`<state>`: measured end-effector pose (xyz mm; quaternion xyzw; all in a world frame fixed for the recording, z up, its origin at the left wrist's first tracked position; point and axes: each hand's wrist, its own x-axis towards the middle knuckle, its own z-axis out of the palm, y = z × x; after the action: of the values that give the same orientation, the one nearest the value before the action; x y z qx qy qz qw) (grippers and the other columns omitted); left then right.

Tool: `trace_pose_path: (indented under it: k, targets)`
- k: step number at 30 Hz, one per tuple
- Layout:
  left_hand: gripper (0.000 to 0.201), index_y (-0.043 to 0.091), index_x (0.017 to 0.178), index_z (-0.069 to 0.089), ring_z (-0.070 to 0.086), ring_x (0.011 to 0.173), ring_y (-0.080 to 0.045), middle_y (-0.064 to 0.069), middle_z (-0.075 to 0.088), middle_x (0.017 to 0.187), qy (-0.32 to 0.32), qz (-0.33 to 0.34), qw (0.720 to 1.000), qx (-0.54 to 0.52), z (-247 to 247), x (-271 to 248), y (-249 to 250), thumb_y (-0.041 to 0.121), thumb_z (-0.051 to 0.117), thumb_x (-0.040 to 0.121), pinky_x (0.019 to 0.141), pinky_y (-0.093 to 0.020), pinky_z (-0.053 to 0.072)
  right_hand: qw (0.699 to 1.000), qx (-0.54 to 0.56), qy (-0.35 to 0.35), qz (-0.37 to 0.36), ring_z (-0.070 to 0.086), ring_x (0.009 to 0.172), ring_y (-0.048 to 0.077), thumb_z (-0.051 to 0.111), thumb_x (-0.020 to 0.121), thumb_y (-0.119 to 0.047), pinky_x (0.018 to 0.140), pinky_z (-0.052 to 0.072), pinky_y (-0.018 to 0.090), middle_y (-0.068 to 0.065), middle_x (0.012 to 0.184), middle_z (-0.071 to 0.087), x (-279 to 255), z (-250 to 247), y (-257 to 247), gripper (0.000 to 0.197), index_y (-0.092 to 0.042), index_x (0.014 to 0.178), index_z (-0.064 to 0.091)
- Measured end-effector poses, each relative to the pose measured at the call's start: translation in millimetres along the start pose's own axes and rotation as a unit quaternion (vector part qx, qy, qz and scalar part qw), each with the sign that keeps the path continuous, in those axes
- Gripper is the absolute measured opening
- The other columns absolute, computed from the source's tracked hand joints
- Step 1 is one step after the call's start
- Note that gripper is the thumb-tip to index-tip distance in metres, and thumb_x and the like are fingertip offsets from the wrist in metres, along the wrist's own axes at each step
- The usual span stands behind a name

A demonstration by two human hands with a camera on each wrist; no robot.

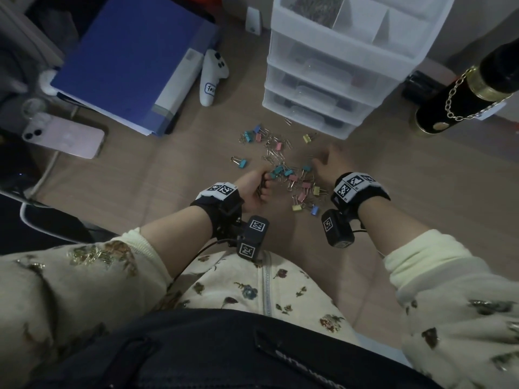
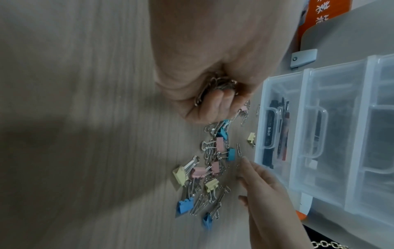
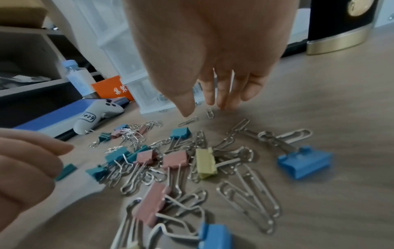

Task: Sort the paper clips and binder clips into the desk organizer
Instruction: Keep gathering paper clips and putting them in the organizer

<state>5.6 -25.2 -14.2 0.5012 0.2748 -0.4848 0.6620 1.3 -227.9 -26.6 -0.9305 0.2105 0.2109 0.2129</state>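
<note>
Wood-grain bench (image 1: 421, 192) carrying a mixed scatter of clips, seen from above. Left hand (image 1: 254, 189), fingers curled into a fist round a bundle of paper clips (image 2: 215, 87), sits at the 9 o'clock edge of the scatter. Right hand (image 1: 323, 161), fingers straight and slightly spread, holds nothing; its fingertips (image 3: 221, 102) reach down toward the bench at the 3 o'clock edge, just beside two loose paper clips (image 3: 188, 121) that lie apart from the tangle. Between the two hands lie the coloured binder clips (image 1: 292, 178), teal, pink, yellow and blue, interlaced with more wire clips; a second small cluster (image 1: 252, 134) lies at 11 o'clock, and a single yellow binder clip (image 1: 308, 138) at 1 o'clock. Step in hand, as judged: gathering paper clips only. To do it well, pinch a free-lying clip by its long side rather than drag from the tangle, since linked wires and binder handles would likely come along; pass it to the fist without loosening that grip. Desk organizer (image 1: 337, 66), a translucent drawer tower with an open divided top tray, stands at 12 o'clock beyond the scatter; one tray compartment (image 1: 314, 7) already holds a mass of wire clips, the others look bare.
</note>
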Motion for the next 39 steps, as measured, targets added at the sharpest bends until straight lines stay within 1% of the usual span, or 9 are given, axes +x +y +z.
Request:
trace_pose_path:
  k: [3,10,13,20,24,29,32,36,39]
  targets:
    - [0.038,0.023,0.059,0.031,0.026,0.035,-0.006,0.009,0.034,0.046,0.011,0.007,1.000,-0.011,-5.7,0.6,1.3,0.024,0.035,0.097,0.036,-0.018,0.018,1.000,0.010,-0.014,-0.009,0.051,0.116,0.034,0.052,0.092,-0.036,0.097,0.045,0.044,0.016,0.132,0.046,5.0,5.9,-13.5,0.050,-0.008,0.132,0.041]
    - [0.036,0.021,0.058,0.034,0.028,0.034,-0.007,0.007,0.035,0.048,0.040,0.008,0.999,-0.027,-15.2,5.5,1.2,0.024,0.039,0.094,0.033,-0.014,0.022,0.988,-0.016,-0.008,-0.152,0.042,0.124,0.030,0.056,0.089,-0.042,0.106,0.035,0.043,0.013,0.132,0.045,3.9,25.9,-59.2,0.047,-0.013,0.126,0.050]
    - [0.038,0.021,0.058,0.033,0.028,0.031,-0.007,0.006,0.035,0.044,0.055,0.008,0.998,-0.031,-16.2,5.8,1.3,0.026,0.038,0.096,0.032,-0.013,0.021,0.979,-0.072,0.008,-0.188,0.041,0.124,0.029,0.061,0.085,-0.042,0.102,0.037,0.042,0.010,0.131,0.046,-1.4,34.8,-70.2,0.049,-0.018,0.126,0.049]
    - [0.044,0.021,0.057,0.033,0.030,0.032,-0.007,0.006,0.036,0.044,0.062,0.001,0.997,-0.054,-22.8,8.5,1.8,0.033,0.034,0.100,0.032,-0.013,0.024,0.960,-0.118,0.021,-0.254,0.053,0.106,0.028,0.056,0.083,-0.006,0.086,0.045,0.037,0.009,0.115,0.055,-16.3,46.2,-79.1,0.021,-0.011,0.102,0.058]
    - [0.047,0.020,0.057,0.034,0.031,0.032,-0.008,0.005,0.038,0.042,0.067,-0.003,0.994,-0.083,-18.8,6.3,2.3,0.035,0.031,0.101,0.033,-0.013,0.023,0.961,-0.144,-0.034,-0.233,0.055,0.102,0.031,0.053,0.085,-0.005,0.084,0.046,0.038,0.012,0.111,0.057,-23.3,41.2,-78.1,0.017,-0.009,0.101,0.055]
    - [0.045,0.017,0.059,0.039,0.039,0.034,-0.009,0.002,0.043,0.044,0.079,0.006,0.990,-0.114,-14.9,7.5,3.4,0.035,0.032,0.101,0.036,-0.011,0.031,0.979,-0.067,-0.025,-0.191,0.058,0.101,0.029,0.051,0.088,-0.005,0.081,0.046,0.032,0.011,0.109,0.063,-27.2,25.8,-70.5,0.019,-0.010,0.103,0.061]
    - [0.039,0.014,0.066,0.045,0.045,0.041,-0.011,0.000,0.048,0.048,0.065,0.018,0.989,-0.129,-12.9,6.7,2.3,0.029,0.034,0.100,0.040,-0.014,0.038,0.982,0.005,0.004,-0.189,0.060,0.098,0.023,0.055,0.089,-0.009,0.087,0.050,0.035,0.007,0.107,0.064,-29.9,15.1,-70.2,0.016,-0.011,0.102,0.063]
    - [0.036,0.009,0.077,0.053,0.055,0.043,-0.012,-0.003,0.057,0.053,0.020,0.031,0.989,-0.143,-11.6,3.8,4.8,0.024,0.031,0.101,0.044,-0.015,0.045,0.968,0.099,-0.012,-0.229,0.061,0.084,0.017,0.061,0.086,-0.010,0.084,0.052,0.035,0.001,0.092,0.066,-34.8,7.6,-81.6,0.010,-0.013,0.093,0.066]
    - [0.024,0.013,0.095,0.052,0.059,0.045,-0.008,0.003,0.063,0.057,0.011,0.065,0.992,-0.106,-13.3,3.6,7.0,0.021,0.030,0.102,0.045,-0.016,0.048,0.949,0.118,-0.066,-0.283,0.060,0.080,0.013,0.066,0.082,-0.010,0.083,0.050,0.025,0.002,0.090,0.069,-43.3,8.8,-91.6,0.011,-0.014,0.091,0.069]
